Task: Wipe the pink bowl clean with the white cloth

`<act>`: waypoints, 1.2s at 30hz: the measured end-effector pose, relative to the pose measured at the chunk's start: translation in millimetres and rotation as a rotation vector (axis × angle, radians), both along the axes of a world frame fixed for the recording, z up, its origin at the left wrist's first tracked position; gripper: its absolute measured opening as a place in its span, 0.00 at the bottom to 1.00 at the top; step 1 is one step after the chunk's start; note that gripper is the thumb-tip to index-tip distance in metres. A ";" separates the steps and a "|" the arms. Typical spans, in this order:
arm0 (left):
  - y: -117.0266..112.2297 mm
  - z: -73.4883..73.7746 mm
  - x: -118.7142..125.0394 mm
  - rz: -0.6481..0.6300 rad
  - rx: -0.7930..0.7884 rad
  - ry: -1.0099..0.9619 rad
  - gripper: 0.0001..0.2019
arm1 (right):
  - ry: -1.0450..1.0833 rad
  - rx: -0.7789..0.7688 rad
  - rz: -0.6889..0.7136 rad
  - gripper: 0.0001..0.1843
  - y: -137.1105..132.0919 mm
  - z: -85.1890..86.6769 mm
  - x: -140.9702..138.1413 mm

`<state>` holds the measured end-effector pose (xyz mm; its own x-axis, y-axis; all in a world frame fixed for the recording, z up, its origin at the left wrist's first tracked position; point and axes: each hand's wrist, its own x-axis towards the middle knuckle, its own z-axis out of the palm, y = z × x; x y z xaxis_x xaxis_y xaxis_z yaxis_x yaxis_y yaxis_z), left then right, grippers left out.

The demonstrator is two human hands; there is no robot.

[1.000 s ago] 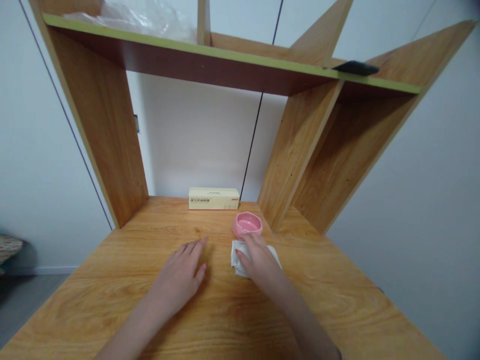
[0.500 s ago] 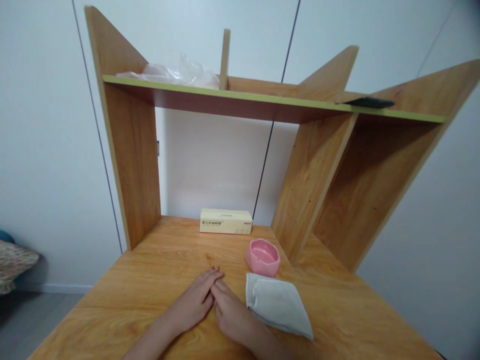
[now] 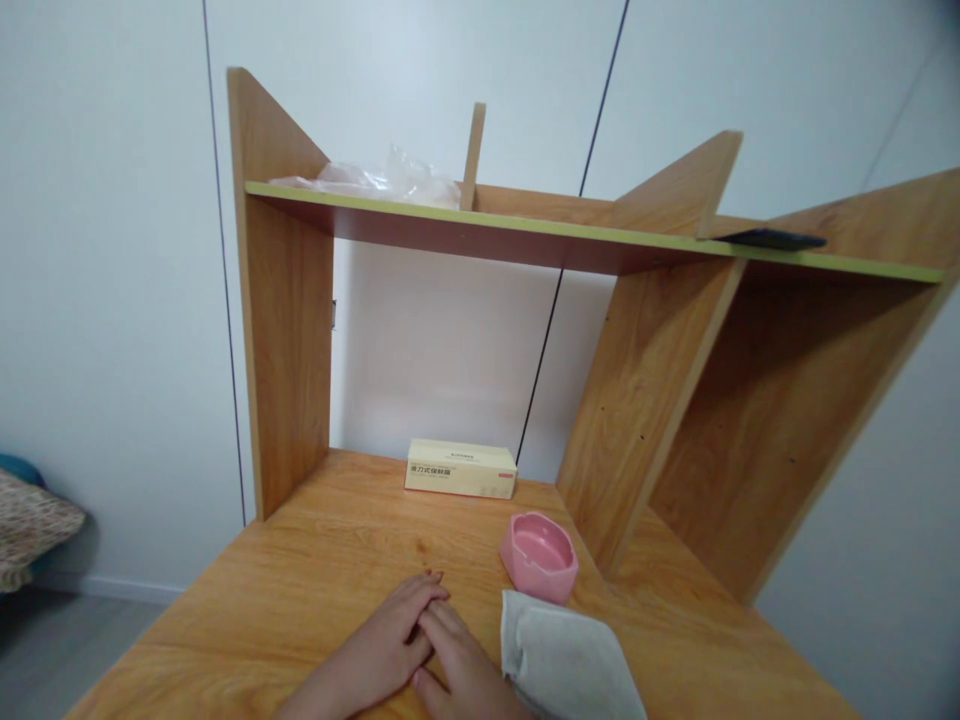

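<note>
My left hand point(image 3: 384, 638) lies on the wooden desk with its fingers stretched forward. My right hand point(image 3: 459, 662) rests against it, its outstretched fingers lapping over the left fingers. No object shows in either hand. Just right of the hands is a folded grey cloth point(image 3: 571, 660), cut off by the lower picture edge. Behind the cloth stands a pink angular ashtray-like bowl point(image 3: 536, 560). Farther back, a long cream box point(image 3: 460, 470) with printed lettering lies near the wall.
A wooden shelf unit point(image 3: 289, 350) stands on the desk point(image 3: 247, 610). Its upper board holds a clear plastic bag point(image 3: 390, 182) and a dark flat item point(image 3: 772, 239). At far left, patterned fabric point(image 3: 37, 525) shows beyond the desk.
The view has tilted upward and shifted left, so everything sits lower and farther right in the picture. The hands remain together on the desk.
</note>
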<state>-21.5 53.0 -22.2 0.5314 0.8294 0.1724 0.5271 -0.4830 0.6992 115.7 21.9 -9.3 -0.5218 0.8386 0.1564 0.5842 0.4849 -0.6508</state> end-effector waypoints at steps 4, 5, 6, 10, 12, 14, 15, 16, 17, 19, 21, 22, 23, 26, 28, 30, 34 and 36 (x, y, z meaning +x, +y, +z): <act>-1.0 1.0 0.2 0.001 0.017 0.032 0.27 | 0.079 -0.014 -0.018 0.31 -5.3 6.4 -0.5; -1.5 1.7 0.0 -0.005 0.022 0.044 0.27 | 0.082 -0.008 -0.014 0.31 -5.9 6.2 -0.2; -2.1 2.6 -0.3 -0.010 0.029 0.053 0.28 | 0.078 0.003 -0.011 0.31 -6.2 5.1 0.2; -5.3 6.1 -1.0 -0.025 0.056 0.053 0.27 | 0.044 0.058 0.004 0.32 -4.3 -5.9 2.4; -6.6 7.3 -1.1 -0.019 0.065 0.043 0.26 | 0.022 0.084 0.028 0.33 -2.7 -11.3 3.5; -7.2 8.3 -1.2 -0.018 0.065 0.038 0.25 | 0.005 0.103 0.045 0.33 -1.3 -14.7 4.1; -7.4 8.9 -1.2 -0.021 0.059 0.036 0.25 | 0.002 0.108 0.049 0.32 -0.8 -15.9 4.2; -7.4 9.6 -1.2 -0.027 0.051 0.031 0.25 | 0.005 0.111 0.048 0.32 -0.3 -16.9 4.2; -7.3 10.4 -1.1 -0.033 0.040 0.023 0.24 | 0.013 0.118 0.040 0.31 0.1 -18.0 4.1; -6.8 11.9 -1.0 -0.038 0.007 0.000 0.24 | 0.040 0.138 0.012 0.31 0.7 -20.7 3.7; -6.4 13.2 -0.7 -0.030 -0.034 -0.031 0.23 | 0.066 0.161 -0.023 0.30 0.9 -24.0 3.3; -6.2 13.8 -0.5 -0.023 -0.056 -0.047 0.23 | 0.076 0.167 -0.041 0.29 0.8 -25.6 3.2; -6.2 14.4 -0.4 -0.018 -0.076 -0.065 0.23 | 0.083 0.169 -0.056 0.29 0.8 -27.2 3.1; -6.3 16.5 -0.4 -0.022 -0.123 -0.113 0.24 | 0.096 0.163 -0.089 0.29 0.5 -31.2 3.0; -6.6 18.1 -0.9 -0.038 -0.147 -0.135 0.24 | 0.101 0.153 -0.100 0.29 0.5 -33.7 2.9; -6.8 19.4 -1.7 -0.051 -0.167 -0.148 0.25 | 0.112 0.145 -0.100 0.29 0.7 -36.1 3.0; -6.0 18.9 -3.7 -0.057 -0.202 -0.176 0.25 | 0.163 0.142 -0.091 0.29 2.1 -38.5 3.9; -5.2 17.9 -4.5 -0.061 -0.229 -0.202 0.25 | 0.189 0.133 -0.077 0.28 3.3 -36.8 4.4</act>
<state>-25.9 47.9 -4.3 0.5556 0.8264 0.0919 0.3409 -0.3272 0.8813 120.2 25.3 -46.1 -0.4079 0.8405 0.3567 0.4966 0.5320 -0.6858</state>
